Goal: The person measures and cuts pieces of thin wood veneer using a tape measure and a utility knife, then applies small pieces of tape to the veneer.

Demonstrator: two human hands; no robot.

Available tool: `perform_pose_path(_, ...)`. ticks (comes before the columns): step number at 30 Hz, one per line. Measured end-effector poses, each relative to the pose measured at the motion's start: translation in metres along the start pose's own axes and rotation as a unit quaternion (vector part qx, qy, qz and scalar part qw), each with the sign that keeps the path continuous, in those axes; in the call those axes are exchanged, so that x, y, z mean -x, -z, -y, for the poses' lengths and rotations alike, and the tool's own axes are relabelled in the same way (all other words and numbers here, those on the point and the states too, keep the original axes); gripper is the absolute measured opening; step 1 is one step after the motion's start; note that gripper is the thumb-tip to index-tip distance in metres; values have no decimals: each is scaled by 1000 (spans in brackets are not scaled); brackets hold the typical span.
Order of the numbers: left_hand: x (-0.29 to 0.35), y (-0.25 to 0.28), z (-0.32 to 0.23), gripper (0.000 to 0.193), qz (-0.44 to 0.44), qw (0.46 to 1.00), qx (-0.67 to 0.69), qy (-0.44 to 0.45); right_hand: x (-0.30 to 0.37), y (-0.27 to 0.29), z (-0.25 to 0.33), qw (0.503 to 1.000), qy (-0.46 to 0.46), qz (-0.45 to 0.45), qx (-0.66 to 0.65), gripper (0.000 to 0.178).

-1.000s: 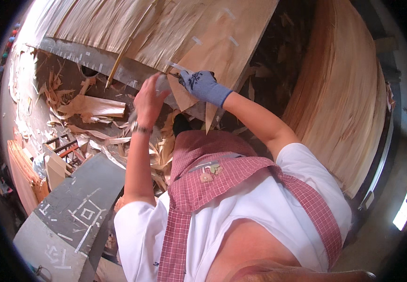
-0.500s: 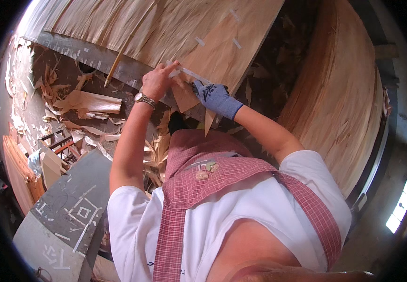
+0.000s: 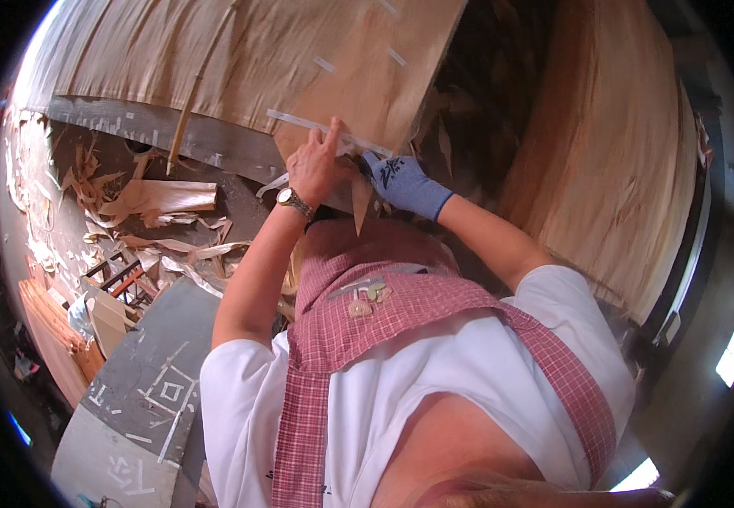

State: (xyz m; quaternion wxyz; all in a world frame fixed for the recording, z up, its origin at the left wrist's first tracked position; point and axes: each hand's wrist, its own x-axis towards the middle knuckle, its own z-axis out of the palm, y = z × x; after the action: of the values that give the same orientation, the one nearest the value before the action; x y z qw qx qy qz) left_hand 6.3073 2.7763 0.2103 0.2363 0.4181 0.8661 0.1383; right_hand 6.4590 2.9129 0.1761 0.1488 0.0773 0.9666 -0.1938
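Note:
A thin wood veneer sheet (image 3: 367,85) spreads before me, its near edge crossed by a long white tape strip (image 3: 295,119). My left hand (image 3: 312,169), bare with a wristwatch (image 3: 292,199), has its index finger stretched out and pressing on the strip; the other fingers are partly hidden. Close beside it, my right hand (image 3: 399,182) wears a blue glove and is closed at the strip's right end. What lies in its grip is hidden. Below the two hands hangs a pointed veneer scrap (image 3: 360,203). Shorter tape pieces (image 3: 324,63) stick to the sheet farther off.
A tall veneer stack (image 3: 608,161) stands at right. A thin stick (image 3: 193,97) lies across the sheet and overhangs the grey board (image 3: 164,129) under it. Veneer offcuts (image 3: 160,196) litter the floor at left. A grey panel with tape marks (image 3: 143,389) is at lower left.
My left hand has moved along the strip toward my right hand, uncovering the strip's left part. Its index finger now presses down. The whole view has shifted slightly.

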Motion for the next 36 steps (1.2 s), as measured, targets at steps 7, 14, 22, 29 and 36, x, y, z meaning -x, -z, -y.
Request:
perform_pose_path(7, 0, -5, -2, 95, 3, 1000, -5, -7, 68, -19, -38, 997, -57, 54, -14, 43)
perform_pose_path(14, 42, -15, 15, 72, -104, 990, -63, 64, 52, 24, -35, 969, 41, -194, -147, 43)
perform_pose_path(22, 106, -10, 26, 51, -135, 982, -131, 28, 38, -24, -11, 977, 138, -109, -120, 60)
perform_pose_path(29, 58, -20, 3, 55, -178, 982, -60, -18, 27, -20, 4, 943, 17, -224, -247, 50)
perform_pose_path(36, 46, -24, 20, 30, -212, 971, -71, -79, -39, -6, 11, 938, -81, -271, -200, 26)
